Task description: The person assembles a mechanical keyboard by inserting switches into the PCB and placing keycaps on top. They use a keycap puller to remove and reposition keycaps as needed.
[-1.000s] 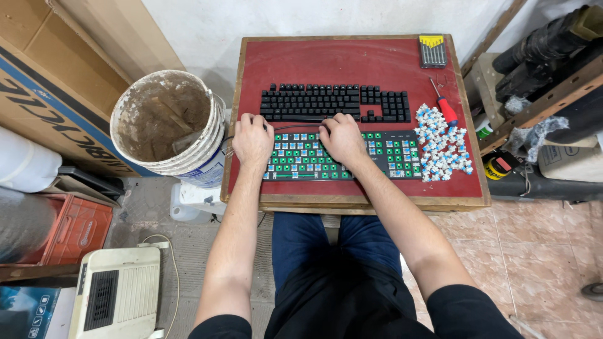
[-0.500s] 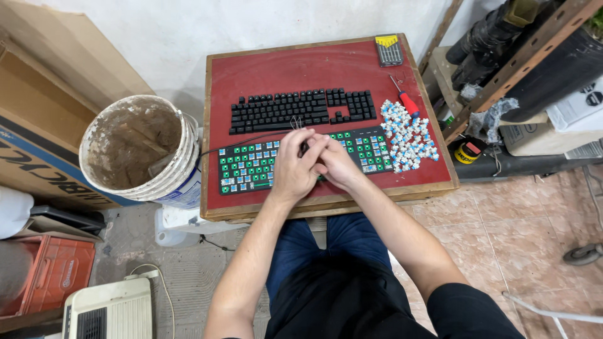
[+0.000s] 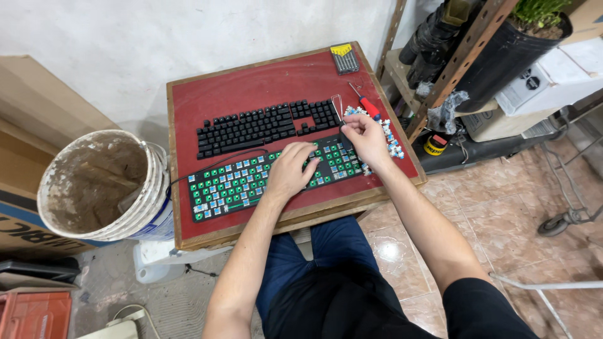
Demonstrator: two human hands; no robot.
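Keycap work is in hand: my left hand (image 3: 290,171) lies flat, fingers spread, steadying the stripped green keyboard (image 3: 276,176) near me on the desk (image 3: 251,88); my right hand (image 3: 364,135) pinches a wire keycap puller (image 3: 338,108) at its far-right corner. Next, I judge, the puller needs seating squarely.

The left hand (image 3: 290,171) hides part of the bare keyboard (image 3: 251,182); the pile of keycaps (image 3: 386,135) is half behind the right hand (image 3: 364,138).
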